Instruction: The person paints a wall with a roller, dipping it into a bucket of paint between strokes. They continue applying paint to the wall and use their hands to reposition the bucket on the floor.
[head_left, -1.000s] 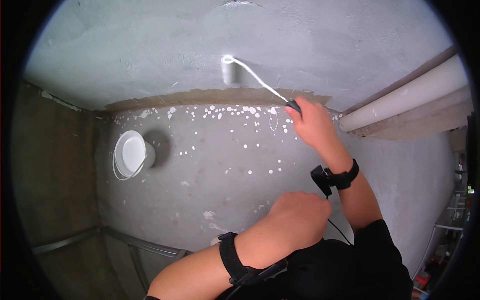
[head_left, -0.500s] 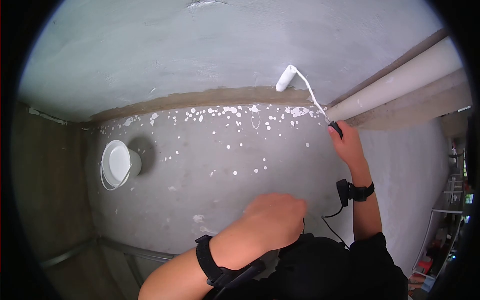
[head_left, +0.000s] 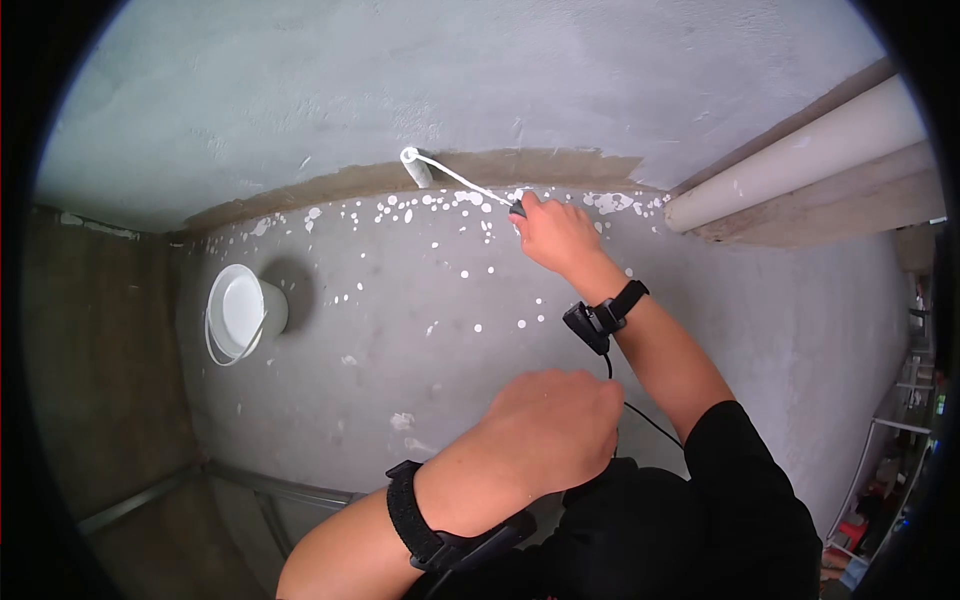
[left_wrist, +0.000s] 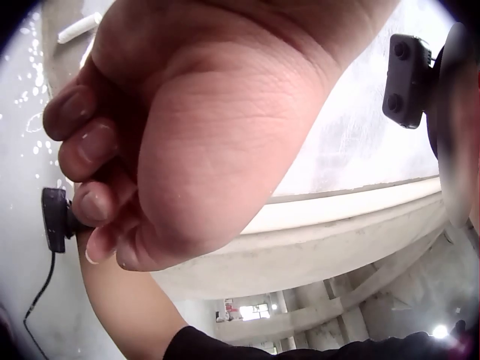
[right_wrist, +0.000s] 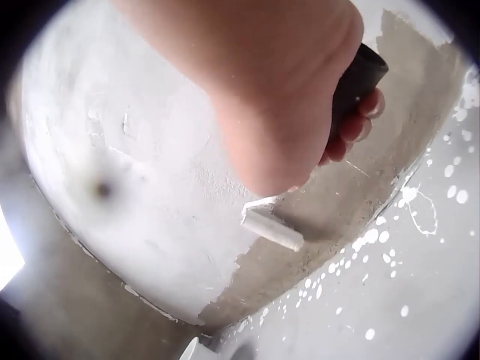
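Note:
My right hand (head_left: 560, 235) grips the black handle (right_wrist: 358, 86) of a paint roller (head_left: 418, 172). The white roller head lies over the bare brown strip (head_left: 540, 166) at the foot of the wall, left of the hand, its lower end close to the floor line. In the right wrist view the roller sleeve (right_wrist: 274, 231) shows beside the edge between white paint and brown strip. My left hand (head_left: 545, 430) hangs idle in front of the body with its fingers (left_wrist: 96, 142) loosely curled and nothing between them.
A white bucket (head_left: 275, 308) of white paint stands on the grey floor (head_left: 390, 330) at left. Paint drops (head_left: 480, 328) spot the floor, thickest along the wall. A thick pale pipe (head_left: 800, 165) runs along the right side; a metal frame (head_left: 290, 485) is at lower left.
The roller first went right and down along the wall, then back left to lie lower over the brown strip. My right hand moved with it. The left hand stayed near the body.

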